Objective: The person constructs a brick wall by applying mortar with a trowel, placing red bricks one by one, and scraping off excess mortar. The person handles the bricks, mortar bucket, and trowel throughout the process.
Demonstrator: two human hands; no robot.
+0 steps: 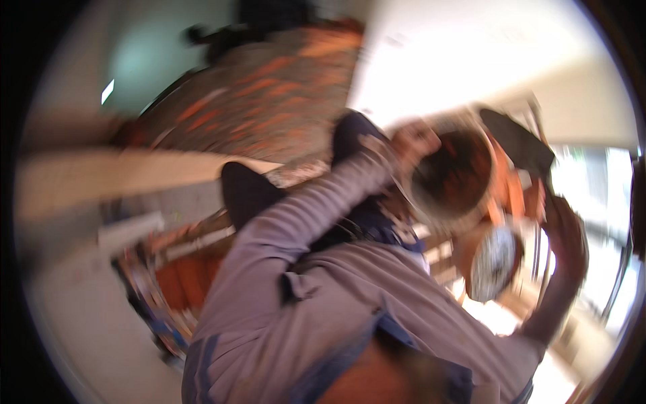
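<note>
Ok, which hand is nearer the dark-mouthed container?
Left: the left hand is at the rim of the dark-mouthed container; the right hand is apart, to its right.

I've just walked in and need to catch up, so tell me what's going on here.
A person's left hand grips the rim of a round, dark-mouthed container. The right hand is at the lower end of a dark flat tool, seemingly holding it, though blur hides the grip. A round grey-faced thing is below the container in the picture; a mottled grey-and-orange surface lies toward the upper left.
</note>
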